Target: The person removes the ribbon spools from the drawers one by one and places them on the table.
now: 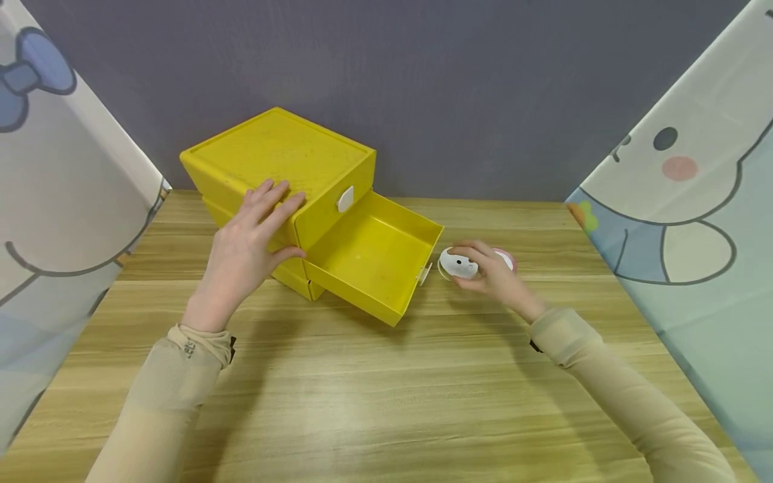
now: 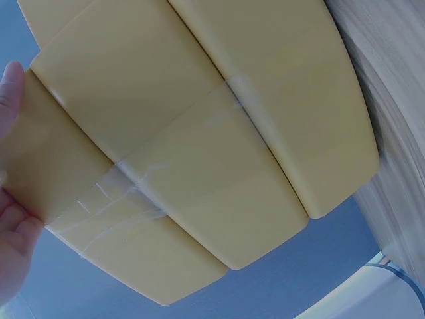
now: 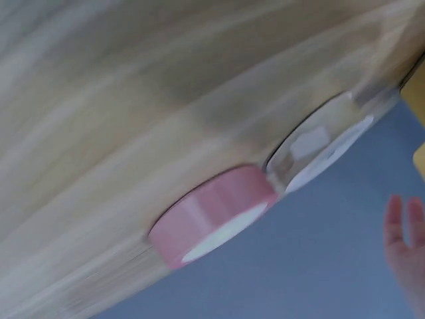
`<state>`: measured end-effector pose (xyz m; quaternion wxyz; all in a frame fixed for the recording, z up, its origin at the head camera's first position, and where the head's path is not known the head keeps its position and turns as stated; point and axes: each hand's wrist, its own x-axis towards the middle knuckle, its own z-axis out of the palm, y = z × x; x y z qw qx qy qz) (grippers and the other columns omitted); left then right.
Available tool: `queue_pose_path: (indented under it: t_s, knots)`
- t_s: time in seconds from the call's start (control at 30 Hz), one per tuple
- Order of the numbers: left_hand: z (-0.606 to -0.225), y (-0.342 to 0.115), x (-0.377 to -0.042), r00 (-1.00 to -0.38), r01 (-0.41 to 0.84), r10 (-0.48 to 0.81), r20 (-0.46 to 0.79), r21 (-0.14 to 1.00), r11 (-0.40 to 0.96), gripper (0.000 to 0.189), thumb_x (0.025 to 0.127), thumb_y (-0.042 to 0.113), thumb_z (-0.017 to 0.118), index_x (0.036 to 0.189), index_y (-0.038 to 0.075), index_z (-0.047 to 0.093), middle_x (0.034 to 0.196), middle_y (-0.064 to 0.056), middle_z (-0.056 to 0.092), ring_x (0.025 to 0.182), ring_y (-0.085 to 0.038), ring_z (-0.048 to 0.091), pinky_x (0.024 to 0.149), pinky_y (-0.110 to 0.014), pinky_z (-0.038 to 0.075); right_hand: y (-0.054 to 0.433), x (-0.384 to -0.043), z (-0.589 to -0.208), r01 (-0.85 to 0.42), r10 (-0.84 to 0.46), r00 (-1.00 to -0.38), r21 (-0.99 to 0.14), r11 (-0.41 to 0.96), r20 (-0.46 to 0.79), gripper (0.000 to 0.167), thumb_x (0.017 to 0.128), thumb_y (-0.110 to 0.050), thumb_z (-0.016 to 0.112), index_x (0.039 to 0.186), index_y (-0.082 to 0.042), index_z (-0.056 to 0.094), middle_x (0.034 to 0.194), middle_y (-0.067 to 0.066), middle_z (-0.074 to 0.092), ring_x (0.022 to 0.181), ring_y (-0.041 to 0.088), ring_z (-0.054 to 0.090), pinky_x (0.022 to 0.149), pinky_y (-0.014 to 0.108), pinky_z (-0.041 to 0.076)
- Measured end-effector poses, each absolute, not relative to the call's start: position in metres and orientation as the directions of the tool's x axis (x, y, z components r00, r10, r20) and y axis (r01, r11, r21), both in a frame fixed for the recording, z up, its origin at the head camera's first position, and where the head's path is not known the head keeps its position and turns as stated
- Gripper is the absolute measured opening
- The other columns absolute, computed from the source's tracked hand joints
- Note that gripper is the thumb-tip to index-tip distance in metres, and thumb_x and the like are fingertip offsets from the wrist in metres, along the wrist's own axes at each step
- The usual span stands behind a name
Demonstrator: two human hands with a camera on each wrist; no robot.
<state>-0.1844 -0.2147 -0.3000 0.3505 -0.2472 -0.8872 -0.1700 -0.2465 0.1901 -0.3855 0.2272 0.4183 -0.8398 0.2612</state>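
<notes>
A yellow drawer unit [image 1: 272, 151] with stacked drawers stands at an angle, its middle drawer [image 1: 380, 258] pulled out with nothing inside. My left hand [image 1: 238, 248] holds the unit by its upper edge, fingers over the top and thumb against the side near the front corner. Over a white round object [image 1: 453, 263] with a small dark dot hovers my right hand [image 1: 498, 278], fingers spread. Beside it lies a pink round object [image 3: 209, 212] with a white face, mostly hidden by the hand in the head view. The right wrist view shows the fingers apart from both.
Clear tape [image 2: 126, 183] runs across the unit's side. A white handle [image 1: 345, 199] sits on the top drawer and another handle [image 1: 425, 274] on the open one. The wooden table [image 1: 362, 402] meets a grey-blue wall [image 1: 471, 100] behind, with cartoon-printed cloths [image 1: 682, 221] at both sides.
</notes>
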Motion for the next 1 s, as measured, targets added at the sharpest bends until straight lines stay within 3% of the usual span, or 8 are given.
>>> queue_pose_path:
  t_s: [0.13, 0.33, 0.43, 0.63, 0.8, 1.0]
  knots:
    - [-0.3, -0.214, -0.185, -0.634, 0.557, 0.32, 0.704, 0.13, 0.82, 0.082, 0.061, 0.018, 0.087, 0.135, 0.01, 0.055, 0.142, -0.018, 0.051, 0.135, -0.037, 0.044, 0.114, -0.053, 0.037, 0.181, -0.243, -0.389, -0.871, -0.611, -0.478, -0.25, 0.423, 0.632, 0.052, 0.062, 0.006, 0.082, 0.111, 0.001, 0.064, 0.112, 0.022, 0.062, 0.101, 0.032, 0.061, 0.096, 0.006, 0.044]
    - [-0.3, -0.214, -0.185, -0.635, 0.558, 0.32, 0.703, 0.131, 0.819, 0.082, 0.06, 0.017, 0.088, 0.135, 0.01, 0.055, 0.142, -0.019, 0.051, 0.135, -0.038, 0.044, 0.113, -0.054, 0.037, 0.169, -0.238, -0.39, -0.933, -0.689, -0.321, -0.091, 0.348, 0.65, 0.043, 0.073, -0.005, 0.08, 0.113, -0.003, 0.064, 0.116, 0.022, 0.059, 0.101, 0.032, 0.06, 0.084, 0.027, 0.057]
    - [-0.3, -0.214, -0.185, -0.635, 0.558, 0.321, 0.703, 0.13, 0.82, 0.082, 0.06, 0.017, 0.088, 0.135, 0.009, 0.055, 0.141, -0.019, 0.051, 0.135, -0.038, 0.044, 0.113, -0.054, 0.037, 0.164, -0.236, -0.389, -0.943, -0.721, -0.248, 0.009, 0.333, 0.647, 0.046, 0.072, -0.008, 0.082, 0.113, -0.006, 0.064, 0.117, 0.021, 0.059, 0.102, 0.031, 0.06, 0.083, 0.037, 0.057]
    - [-0.3, -0.214, -0.185, -0.636, 0.557, 0.322, 0.701, 0.129, 0.82, 0.081, 0.061, 0.017, 0.088, 0.135, 0.01, 0.055, 0.142, -0.019, 0.05, 0.135, -0.039, 0.044, 0.112, -0.055, 0.038, 0.156, -0.234, -0.39, -0.943, -0.736, -0.15, 0.127, 0.306, 0.66, 0.043, 0.069, -0.008, 0.083, 0.109, -0.009, 0.065, 0.111, 0.022, 0.062, 0.103, 0.031, 0.06, 0.087, 0.041, 0.055]
    - [-0.3, -0.213, -0.185, -0.63, 0.562, 0.324, 0.705, 0.126, 0.818, 0.082, 0.06, 0.017, 0.088, 0.135, 0.009, 0.055, 0.141, -0.019, 0.051, 0.134, -0.039, 0.044, 0.111, -0.055, 0.039, 0.15, -0.235, -0.394, -0.931, -0.721, -0.079, 0.208, 0.301, 0.689, 0.024, 0.083, -0.014, 0.074, 0.105, -0.01, 0.065, 0.107, 0.021, 0.063, 0.103, 0.033, 0.06, 0.085, 0.042, 0.055]
    - [-0.301, -0.214, -0.186, -0.632, 0.559, 0.322, 0.705, 0.127, 0.819, 0.082, 0.06, 0.017, 0.088, 0.135, 0.009, 0.055, 0.142, -0.019, 0.051, 0.135, -0.039, 0.044, 0.112, -0.055, 0.038, 0.145, -0.236, -0.398, -0.877, -0.726, -0.045, 0.32, 0.357, 0.687, 0.009, 0.094, -0.016, 0.059, 0.102, -0.012, 0.061, 0.103, 0.018, 0.064, 0.098, 0.033, 0.062, 0.081, 0.04, 0.056]
